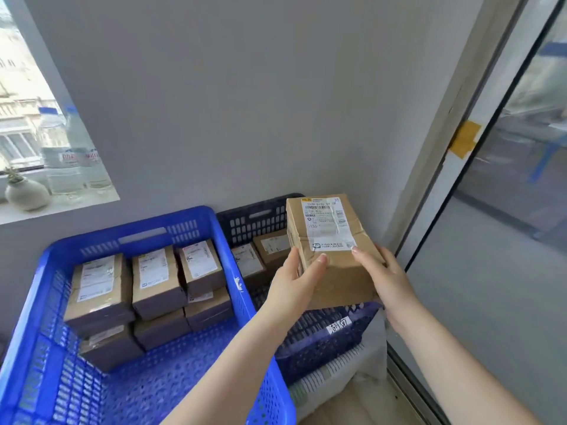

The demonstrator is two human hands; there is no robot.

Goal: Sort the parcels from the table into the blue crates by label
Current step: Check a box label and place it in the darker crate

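Holding a brown cardboard parcel point(333, 253) between them, the left hand point(294, 283) and the right hand point(388, 279) grip its near end from either side, fingers point(365, 256) curled over the top edge beside the white shipping label and the left thumb laid along the taped seam. The parcel hangs tilted, label up, above the dark blue crate point(319, 335), which sits on a white crate point(334, 372) and carries a small handwritten tag on its near wall. Two labelled parcels point(260, 256) lie inside it, partly hidden by the held one. Just left, touching side by side, stands the bright blue crate point(214, 228), where several labelled boxes point(150, 289) are stacked in rows against its far and left walls. Beyond rises a grey wall, with a windowsill point(58, 207) at left bearing a small round vase point(27, 194) and clear water bottles point(73, 154). A glass door point(506, 179) with yellow tape on its frame stands at right.
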